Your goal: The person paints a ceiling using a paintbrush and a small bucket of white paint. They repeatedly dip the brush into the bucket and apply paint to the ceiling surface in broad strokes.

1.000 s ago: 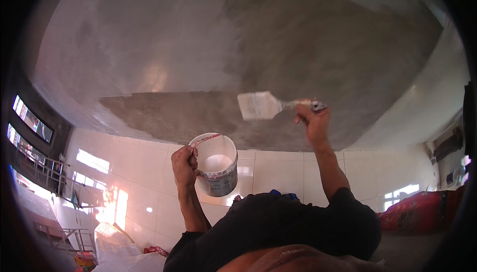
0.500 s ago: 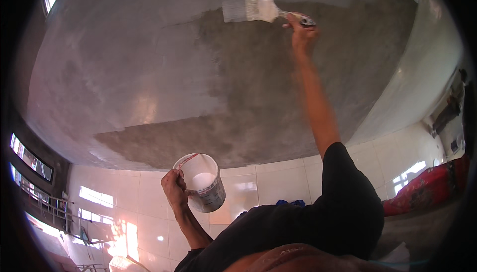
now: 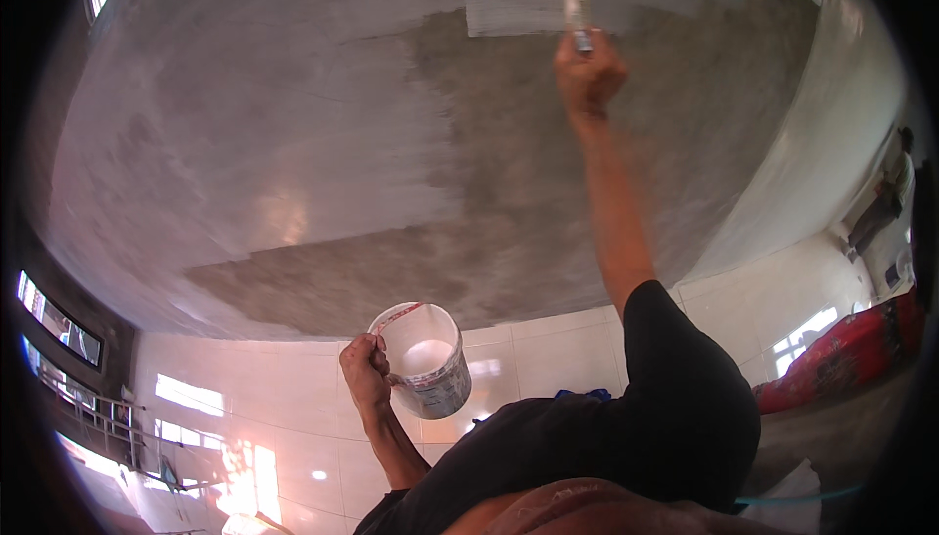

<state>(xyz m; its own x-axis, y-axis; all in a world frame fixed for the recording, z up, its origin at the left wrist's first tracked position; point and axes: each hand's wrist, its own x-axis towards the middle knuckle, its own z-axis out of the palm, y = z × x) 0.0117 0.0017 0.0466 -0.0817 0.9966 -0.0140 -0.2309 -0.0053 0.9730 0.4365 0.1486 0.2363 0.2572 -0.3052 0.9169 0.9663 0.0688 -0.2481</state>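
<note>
At 1 o'clock, high against the wall (image 3: pixel 274 144), the right hand (image 3: pixel 592 75) holds a flat paintbrush (image 3: pixel 577 12), its fingers closed around the handle. The brush is blurred and seen almost edge-on; whether its bristles press on the wall I cannot tell. From the brush a pale streak (image 3: pixel 514 17) runs toward 9 o'clock, lying at the upper edge of a darker, brownish patch (image 3: pixel 528 163) that fills the wall's 2 o'clock side and reaches round along its foot toward 8 o'clock.

At 7 o'clock the left hand (image 3: pixel 367 369) has its fingers curled shut at the 9 o'clock side of a bucket (image 3: pixel 445 383); whether they grip the rim or the handle I cannot tell. The bucket tips slightly, its mouth showing whitish liquid (image 3: pixel 428 357) inside. Below it spreads the glossy tiled floor (image 3: pixel 303 408). Between 3 and 4 o'clock lies a red sack (image 3: pixel 831 354), and toward 8 o'clock stand metal rails (image 3: pixel 108 418).
</note>
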